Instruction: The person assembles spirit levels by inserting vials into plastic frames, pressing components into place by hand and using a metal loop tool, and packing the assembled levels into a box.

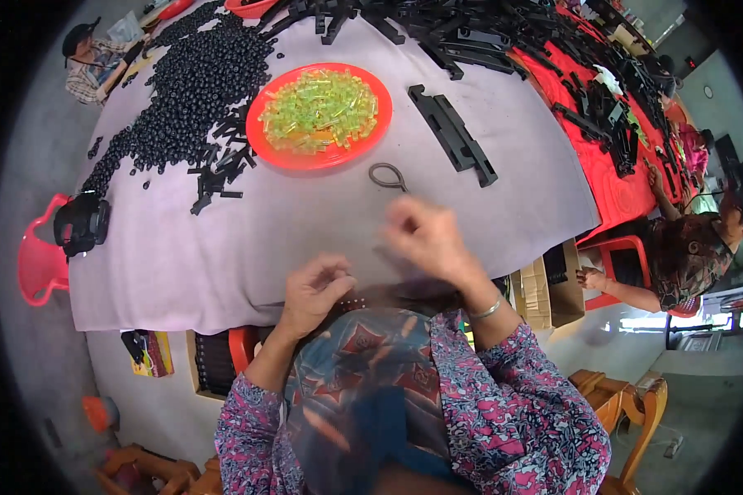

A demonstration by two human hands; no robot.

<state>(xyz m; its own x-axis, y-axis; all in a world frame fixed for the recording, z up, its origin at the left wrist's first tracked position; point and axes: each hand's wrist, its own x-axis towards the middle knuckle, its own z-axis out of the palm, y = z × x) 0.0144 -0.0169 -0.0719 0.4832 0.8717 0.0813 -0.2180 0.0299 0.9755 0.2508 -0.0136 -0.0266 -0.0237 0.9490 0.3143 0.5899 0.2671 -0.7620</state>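
Head view: at the cloth-covered desk [293,221], the right hand [431,239] and left hand [312,295] are holding fingers bent, any pinch unclear; a dark looped handle [401,179] is lying just beyond the nearer right hand, slanting toward it.

Right grip [425,238]: blurred mid-frame; I can't tell its contents.
Looped tool [375,178]: lower end hidden from me.
Red basket [252,10]: cut by the top edge.

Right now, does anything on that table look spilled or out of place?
Perhaps the small round black parts: they lie loose on the cloth, trailing toward its left edge as if spilled, whereas the yellow-green pieces sit in a red plate.
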